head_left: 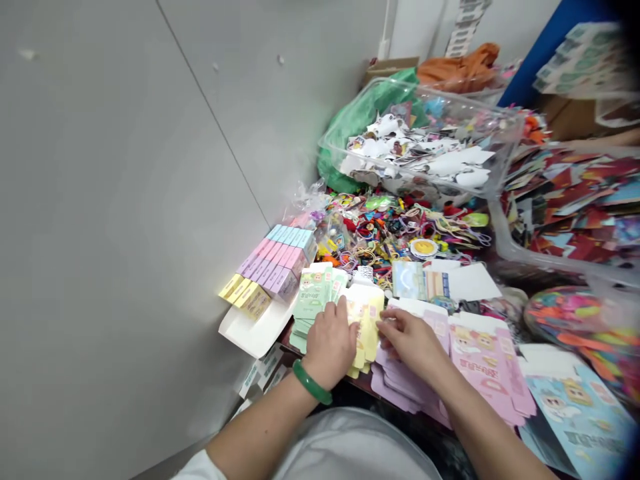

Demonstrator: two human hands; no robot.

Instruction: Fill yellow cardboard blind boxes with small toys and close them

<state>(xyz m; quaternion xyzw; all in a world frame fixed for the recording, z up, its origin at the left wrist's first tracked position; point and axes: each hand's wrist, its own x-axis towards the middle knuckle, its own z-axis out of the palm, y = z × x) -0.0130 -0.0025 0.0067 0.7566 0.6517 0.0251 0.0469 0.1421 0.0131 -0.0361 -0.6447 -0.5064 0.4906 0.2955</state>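
A yellow flattened carton (pixel 369 320) lies on its pile at the table's front edge, between my two hands. My left hand (pixel 331 343), a green bangle on its wrist, grips the carton's left side with bent fingers and thumb. At the opposite edge, the fingers of my right hand (pixel 413 337) are pinched together on the carton. Green flat cartons (pixel 311 297) are stacked just left of it. To the right lie purple flat cartons (pixel 395 380), partly under my right hand, then pink ones (pixel 483 353) and blue ones (pixel 575 407).
Folded small boxes (pixel 275 260) in several colours stand in rows on a white tray (pixel 253 333) by the grey wall (pixel 125 200). Small trinkets (pixel 370 233) cover the table behind. Clear bins (pixel 507 167) hold paper cutouts and red packets.
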